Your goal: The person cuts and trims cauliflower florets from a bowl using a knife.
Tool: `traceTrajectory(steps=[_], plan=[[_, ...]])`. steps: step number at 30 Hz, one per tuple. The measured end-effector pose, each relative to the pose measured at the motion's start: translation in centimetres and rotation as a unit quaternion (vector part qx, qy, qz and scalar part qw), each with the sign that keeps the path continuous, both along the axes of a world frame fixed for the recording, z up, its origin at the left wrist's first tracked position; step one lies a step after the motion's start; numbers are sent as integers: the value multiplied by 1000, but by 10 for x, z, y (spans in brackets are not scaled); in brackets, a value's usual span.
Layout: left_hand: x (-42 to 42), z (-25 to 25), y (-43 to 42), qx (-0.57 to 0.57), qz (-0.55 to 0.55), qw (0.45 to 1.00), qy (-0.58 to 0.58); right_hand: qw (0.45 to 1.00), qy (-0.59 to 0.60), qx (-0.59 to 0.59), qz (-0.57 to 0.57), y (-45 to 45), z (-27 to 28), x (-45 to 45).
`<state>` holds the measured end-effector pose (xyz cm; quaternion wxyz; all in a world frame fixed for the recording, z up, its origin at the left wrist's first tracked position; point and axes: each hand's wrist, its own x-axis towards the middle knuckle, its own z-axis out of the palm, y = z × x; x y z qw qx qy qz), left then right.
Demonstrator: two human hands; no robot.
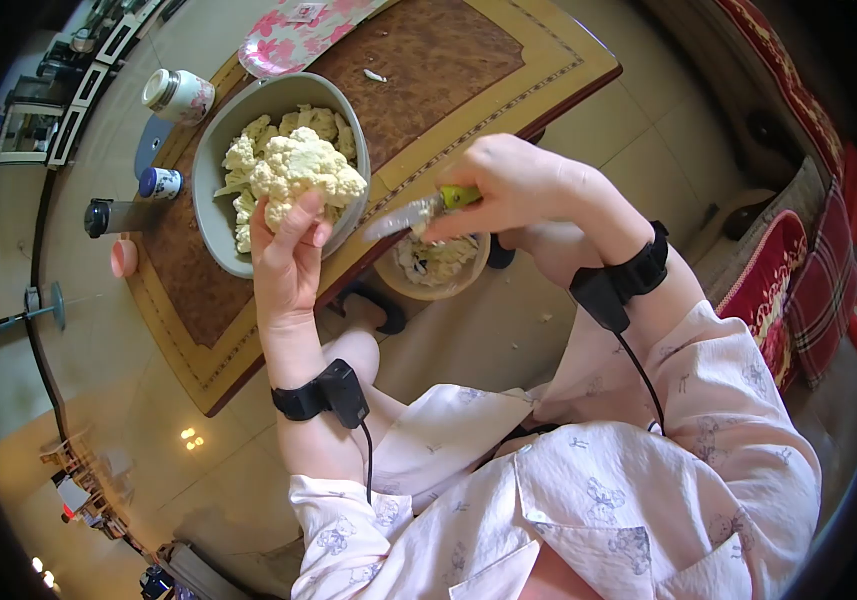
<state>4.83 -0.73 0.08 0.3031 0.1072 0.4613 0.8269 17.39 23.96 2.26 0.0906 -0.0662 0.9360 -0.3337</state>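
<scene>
A large piece of cauliflower (303, 165) is gripped by my left hand (289, 255), above the grey basin (210, 205). More cauliflower pieces (244, 155) lie inside that basin. My right hand (508, 185) is closed round the green handle of a knife (408, 217), whose blade points left, apart from the cauliflower. Bits of something pale cling to the blade near the handle. Below the knife, a round bowl (433, 290) on the floor side of the table holds pale scraps.
The wooden table (428, 60) carries the basin, a pink floral tray (293, 35), a white jar (178, 95) and a small blue jar (160, 183). A dark-lidded clear container (113, 217) and a pink cup (124, 257) stand by its left edge. Red cushions (773, 290) lie right.
</scene>
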Motion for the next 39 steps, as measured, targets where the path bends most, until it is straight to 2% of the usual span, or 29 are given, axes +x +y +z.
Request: traceTrajectory(steps=[1,3,5,7,11,14,17,18,19,21,22,25,28,32,39], plan=[[0,1,1,20,-3,1000,-15,1000,4,1,0,-1,-6,0],[-2,3,3,35,-12,999,-10,992,112,-30,52,-4,-11,-2],[-3,-1,1,48,-14,998,-23,990,126,-32,57,-3,-2,-4],[-3,4,2,59,-17,998,-26,989,-83,-118,-35,-4,17,-8],[0,9,2,26,-34,999,-25,987,77,-138,-21,-9,12,-10],[5,15,5,41,-13,999,7,986,121,-118,11,-11,9,-10],[2,8,0,5,-2,1000,13,990,103,-93,3,-12,16,-14],[2,8,-1,16,-7,1000,9,981,120,-152,-18,-15,14,-16],[1,8,-1,17,-6,1000,10,981,122,-151,-16,-19,12,-18],[2,5,-1,12,-9,1000,23,960,167,-187,-124,-31,10,-22],[4,6,-1,11,-9,1000,21,964,162,-159,-140,-33,9,-24],[7,10,4,-20,-25,999,42,963,199,-100,-150,-43,2,-30],[9,10,8,0,-9,999,38,958,185,-126,-177,-52,4,-32],[11,13,15,-32,14,995,90,949,200,-115,-215,-61,-3,-33],[16,16,18,-48,31,991,122,946,209,-143,-202,-66,-5,-31]])
